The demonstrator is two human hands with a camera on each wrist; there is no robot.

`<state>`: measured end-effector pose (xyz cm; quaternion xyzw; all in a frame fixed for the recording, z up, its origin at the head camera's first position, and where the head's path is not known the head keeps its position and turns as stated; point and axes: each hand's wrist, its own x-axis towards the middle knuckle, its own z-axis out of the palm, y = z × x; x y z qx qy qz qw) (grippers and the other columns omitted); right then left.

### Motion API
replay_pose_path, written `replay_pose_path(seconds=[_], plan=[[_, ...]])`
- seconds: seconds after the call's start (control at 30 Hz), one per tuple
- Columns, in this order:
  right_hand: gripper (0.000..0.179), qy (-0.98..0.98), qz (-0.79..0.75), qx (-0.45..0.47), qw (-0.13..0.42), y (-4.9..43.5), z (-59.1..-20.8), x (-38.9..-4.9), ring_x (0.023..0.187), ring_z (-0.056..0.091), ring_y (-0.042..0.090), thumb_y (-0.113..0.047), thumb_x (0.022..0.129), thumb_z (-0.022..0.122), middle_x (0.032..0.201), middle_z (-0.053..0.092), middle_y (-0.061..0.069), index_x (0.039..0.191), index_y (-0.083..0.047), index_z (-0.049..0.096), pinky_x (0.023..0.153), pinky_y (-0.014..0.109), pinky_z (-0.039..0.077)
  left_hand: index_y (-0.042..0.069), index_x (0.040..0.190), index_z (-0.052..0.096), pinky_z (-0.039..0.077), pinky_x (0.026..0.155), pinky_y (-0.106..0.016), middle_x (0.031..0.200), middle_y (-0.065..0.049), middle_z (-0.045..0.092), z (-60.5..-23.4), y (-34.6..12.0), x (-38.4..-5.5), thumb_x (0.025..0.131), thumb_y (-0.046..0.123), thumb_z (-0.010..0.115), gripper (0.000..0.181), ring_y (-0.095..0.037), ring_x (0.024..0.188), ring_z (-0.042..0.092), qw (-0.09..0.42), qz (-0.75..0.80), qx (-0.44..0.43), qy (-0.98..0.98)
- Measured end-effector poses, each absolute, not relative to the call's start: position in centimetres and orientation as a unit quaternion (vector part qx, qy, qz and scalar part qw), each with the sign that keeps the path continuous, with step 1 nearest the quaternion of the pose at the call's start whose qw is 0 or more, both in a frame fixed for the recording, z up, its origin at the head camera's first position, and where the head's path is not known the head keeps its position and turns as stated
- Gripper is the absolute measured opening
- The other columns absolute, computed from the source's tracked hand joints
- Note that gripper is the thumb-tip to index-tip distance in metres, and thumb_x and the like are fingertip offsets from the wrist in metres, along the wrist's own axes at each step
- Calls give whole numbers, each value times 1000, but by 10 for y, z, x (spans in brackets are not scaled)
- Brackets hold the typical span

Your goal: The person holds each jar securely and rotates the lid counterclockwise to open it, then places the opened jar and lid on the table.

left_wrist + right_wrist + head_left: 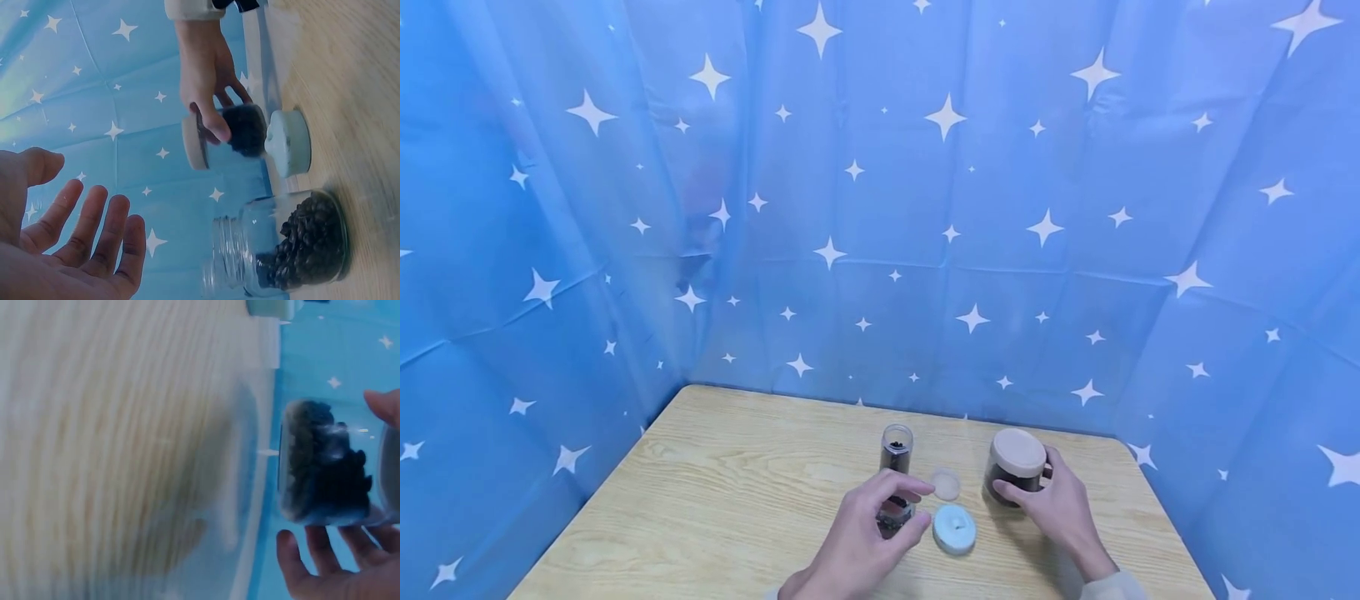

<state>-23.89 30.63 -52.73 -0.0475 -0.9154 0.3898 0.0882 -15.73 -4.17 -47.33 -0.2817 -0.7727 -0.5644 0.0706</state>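
Observation:
My right hand grips a clear jar with a beige lid and dark, bean-like pieces inside. Its thumb and fingers lie on opposite sides of the jar. Whether the jar's base touches the table is unclear. My left hand holds nothing; its fingers are loosely bent, thumb apart, in front of an uncapped glass jar of dark pieces. In the head view that hand partly covers this jar. Between the hands lies a light blue lid, and behind it a translucent round lid.
A tall narrow glass container with dark contents stands behind the uncapped jar. The wooden table reaches back to a blue curtain with white stars, which also hangs along both sides.

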Motion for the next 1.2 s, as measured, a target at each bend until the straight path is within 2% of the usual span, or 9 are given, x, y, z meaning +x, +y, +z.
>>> replay_pose_path(seconds=[0.3,0.43,0.5,0.57,0.67,0.73,0.9,1.0,1.2], plan=[[106,-892,444,-19,84,297,-506,-214,161,49,61,-49,92,101,169,56,28,171,-7,43,125,80,48,28,136,79,70,97,-36,132,9,81,-468,-46,-161,110,18,82,27,-9,112,77,111,-555,-277,-776],[99,-879,467,8,92,285,-496,-201,159,53,58,-41,94,101,164,58,25,167,-8,44,125,82,47,27,136,79,69,98,-35,131,11,81,-466,-48,-163,110,19,83,27,-5,114,76,118,-550,-270,-782],[93,-875,473,24,99,278,-494,-193,152,60,50,-36,94,101,160,61,21,165,-9,46,121,76,54,26,136,79,68,100,-36,132,9,81,-466,-49,-164,110,19,84,28,-6,115,76,124,-546,-271,-783],[89,-873,475,43,101,271,-492,-186,142,67,38,-31,94,101,155,65,17,163,-10,48,114,63,62,25,137,79,68,100,-37,134,7,82,-465,-49,-165,109,20,84,28,-7,116,76,135,-539,-278,-783],[88,-864,491,67,89,261,-492,-177,133,69,17,-23,92,101,151,69,13,162,-11,50,105,40,63,23,139,78,69,100,-38,136,5,81,-464,-48,-167,109,20,84,31,-8,117,76,155,-532,-297,-778],[87,-856,505,82,77,254,-492,-173,130,69,9,-20,92,101,150,69,12,162,-10,49,103,32,61,22,140,77,69,100,-37,134,6,80,-462,-47,-170,109,22,85,32,-8,117,75,169,-523,-309,-776],[87,-831,545,104,46,240,-496,-164,129,70,6,-15,89,101,150,69,11,161,-13,50,103,28,60,21,145,76,66,100,-32,133,8,78,-459,-43,-176,106,28,87,41,-7,116,70,172,-502,-329,-781],[87,-820,558,120,36,232,-499,-159,128,71,7,-12,88,100,149,70,11,161,-14,52,103,28,60,22,149,73,62,102,-29,139,9,76,-457,-40,-178,104,35,90,50,-8,122,69,150,-492,-337,-789],[80,-802,572,172,16,221,-502,-152,122,74,10,-10,90,98,140,75,10,160,-16,60,100,29,64,30,156,65,59,116,-38,156,14,68,-454,-34,-176,99,47,93,65,-11,143,66,107,-476,-367,-792]])
